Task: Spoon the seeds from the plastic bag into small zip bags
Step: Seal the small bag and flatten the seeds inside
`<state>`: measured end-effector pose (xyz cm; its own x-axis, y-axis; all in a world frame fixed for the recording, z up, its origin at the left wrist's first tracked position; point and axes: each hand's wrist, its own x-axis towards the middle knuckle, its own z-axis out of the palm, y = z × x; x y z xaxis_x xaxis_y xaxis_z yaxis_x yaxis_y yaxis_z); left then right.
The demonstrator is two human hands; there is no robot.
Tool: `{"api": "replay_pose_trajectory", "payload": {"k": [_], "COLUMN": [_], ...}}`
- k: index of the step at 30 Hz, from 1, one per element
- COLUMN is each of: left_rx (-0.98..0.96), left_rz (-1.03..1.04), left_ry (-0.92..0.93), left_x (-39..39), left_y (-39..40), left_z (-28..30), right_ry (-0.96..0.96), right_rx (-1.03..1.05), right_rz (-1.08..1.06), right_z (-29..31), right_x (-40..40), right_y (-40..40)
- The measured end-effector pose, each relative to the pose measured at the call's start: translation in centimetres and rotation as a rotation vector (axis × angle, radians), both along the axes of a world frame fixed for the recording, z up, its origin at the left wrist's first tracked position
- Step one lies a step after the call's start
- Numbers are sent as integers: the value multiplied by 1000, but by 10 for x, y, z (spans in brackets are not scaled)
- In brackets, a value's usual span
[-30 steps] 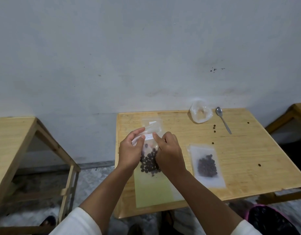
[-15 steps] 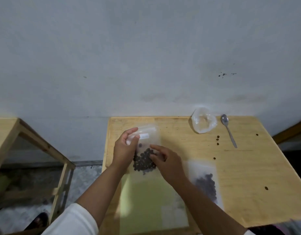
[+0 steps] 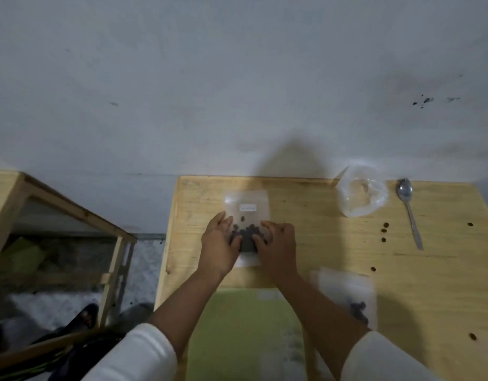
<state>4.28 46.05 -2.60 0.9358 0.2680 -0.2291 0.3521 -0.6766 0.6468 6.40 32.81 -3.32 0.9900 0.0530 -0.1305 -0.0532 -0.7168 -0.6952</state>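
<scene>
On the table (image 3: 306, 259), both hands flank the zip bag (image 3: 247, 207); plastic bag (image 3: 361, 191) and spoon (image 3: 409, 210) lie right, beyond the grip.

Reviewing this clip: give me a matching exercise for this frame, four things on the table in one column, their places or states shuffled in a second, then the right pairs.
Things:
1. spoon
2. plastic bag
3. small zip bag with white label
4. second zip bag of seeds

Places or states:
A. flat under both hands' fingers
B. crumpled, open, near the table's far edge
C. partly hidden by the right forearm
D. lying untouched, far right

Pairs: 1-D, 2-B, 3-A, 4-C
</scene>
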Motion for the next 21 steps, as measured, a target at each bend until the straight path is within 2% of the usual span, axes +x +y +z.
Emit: {"api": "replay_pose_trajectory", "payload": {"k": [9, 13, 17, 21], "left_rx": [84, 105, 60, 126], "left_rz": [-201, -261, -245, -414], "left_ry": [70, 86, 53, -52], "left_x": [-6, -5, -9, -23], "left_y": [-11, -11, -15, -27], "left_z": [-5, 5, 21, 33], "right_ry": [-220, -173, -146, -130], "right_rx": [-310, -438, -500, -557], "right_rz": [282, 387, 385, 297], "right_z": [-8, -3, 9, 23], "right_x": [-9, -12, -18, -38], "right_y": [2, -6, -17, -37]}}
